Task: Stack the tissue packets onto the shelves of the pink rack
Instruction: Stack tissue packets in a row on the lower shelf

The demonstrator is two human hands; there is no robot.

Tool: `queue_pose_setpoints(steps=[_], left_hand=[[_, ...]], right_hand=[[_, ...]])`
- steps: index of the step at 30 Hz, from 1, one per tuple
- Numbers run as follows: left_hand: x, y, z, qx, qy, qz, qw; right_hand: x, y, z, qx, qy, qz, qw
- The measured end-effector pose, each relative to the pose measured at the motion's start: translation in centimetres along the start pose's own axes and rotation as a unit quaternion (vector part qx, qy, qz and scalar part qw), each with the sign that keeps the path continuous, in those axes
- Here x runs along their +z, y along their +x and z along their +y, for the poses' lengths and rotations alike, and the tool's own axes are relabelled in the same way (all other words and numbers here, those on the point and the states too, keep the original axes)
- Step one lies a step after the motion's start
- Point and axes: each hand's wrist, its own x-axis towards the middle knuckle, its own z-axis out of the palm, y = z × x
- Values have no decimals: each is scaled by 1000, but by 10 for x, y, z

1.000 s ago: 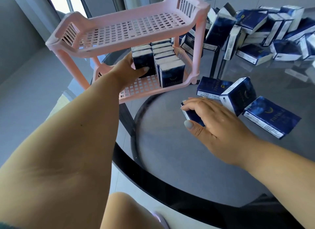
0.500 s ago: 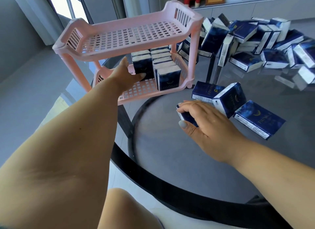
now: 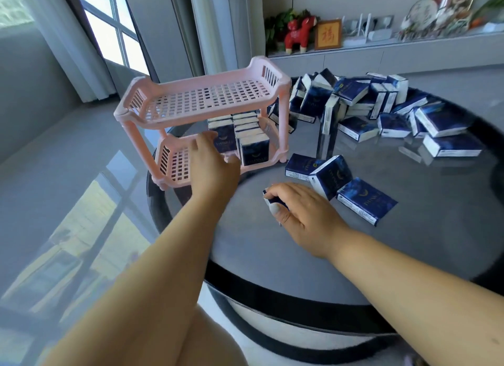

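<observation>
1. Right hand (image 3: 302, 215) fingers (image 3: 274, 208) curled over one tissue packet (image 3: 268, 199) flat on the table (image 3: 272, 256), in front of the pink rack (image 3: 207, 120) and to its right – gripped at thumb and fingertips, not yet lifted as far as I can tell.
2. Left hand (image 3: 214, 166) at the rack's lower shelf (image 3: 174, 163), fingers loosely spread, holding nothing; fingertips touch or nearly touch the front packet of the left row (image 3: 222, 136). Contact itself is blurred, can't confirm.
3. Lower shelf: two rows of upright packets fill its right part, front packet of the right row (image 3: 255, 150) at the shelf's front lip. Left part of that shelf is bare grid. Top shelf (image 3: 210, 99) has nothing on it.
4. Three more loose packets (image 3: 330, 176) lie just right of the held one; the big pile (image 3: 381, 106) sits behind and right of the rack.
5. Step in hand, my read: steady the stored rows with the left, pick the next packet with the right.
6. Next move calls for: lift, turn the packet upright, slide it under the top shelf into the bare left part – clearance is low, so enter from the front and keep the standing rows from tipping.
</observation>
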Motion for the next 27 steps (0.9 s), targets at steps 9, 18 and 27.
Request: queue_pose_setpoints(steps=[9,18,27], left_hand=[[6,-63,12,24,46,-290,956],[9,-91,19,70,70,-259,961],[-2,-127,57,-211,-326,-260,884]], right_hand=[[-44,-6,1,90,2,178,980],[-81,-54,34,314,-189,47,929],[-84,-91,28,250,19,177,952]])
